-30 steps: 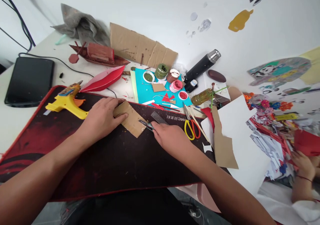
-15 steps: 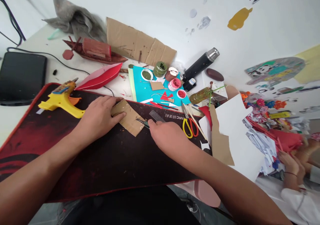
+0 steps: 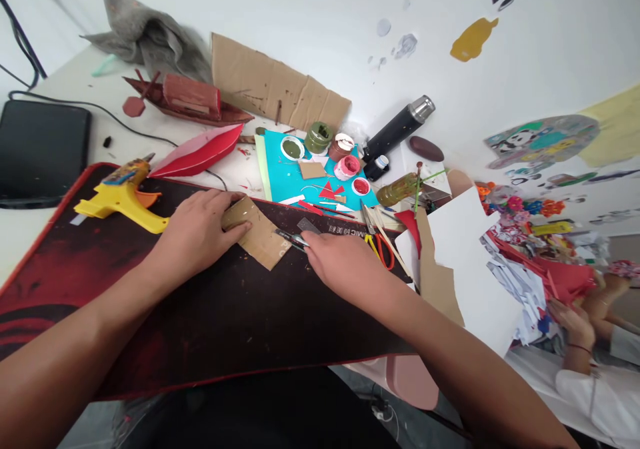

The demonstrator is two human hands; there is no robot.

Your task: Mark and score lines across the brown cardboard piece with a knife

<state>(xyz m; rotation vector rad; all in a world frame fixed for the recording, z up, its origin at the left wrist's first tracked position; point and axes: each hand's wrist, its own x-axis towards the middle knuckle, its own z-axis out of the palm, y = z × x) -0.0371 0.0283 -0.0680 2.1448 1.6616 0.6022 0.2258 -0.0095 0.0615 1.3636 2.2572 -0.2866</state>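
My left hand point(image 3: 195, 230) lies flat, fingers stretched out, pressing down a brown cardboard piece point(image 3: 260, 236) on the dark red-edged mat point(image 3: 210, 316). My right hand point(image 3: 340, 262) is closed on a small craft knife point(image 3: 291, 238) whose tip rests at the cardboard's right edge. A short metal ruler point(image 3: 310, 226) lies just beyond my right fingers. A yellow glue gun point(image 3: 123, 199) rests on the mat to the left of my left hand.
Scissors point(image 3: 383, 246), paint pots point(image 3: 345, 162) on a teal sheet point(image 3: 285, 176), a black flask point(image 3: 400, 129), a red paper boat point(image 3: 197, 154), a brown model boat point(image 3: 185, 101), cardboard point(image 3: 270, 89) and a black tablet point(image 3: 40, 149) lie about. Another person's hands point(image 3: 575, 319) handle red paper at right.
My hands have barely moved; the right hand shifted slightly along the cardboard's edge with the knife. The other person's hands moved with the red paper at the right.
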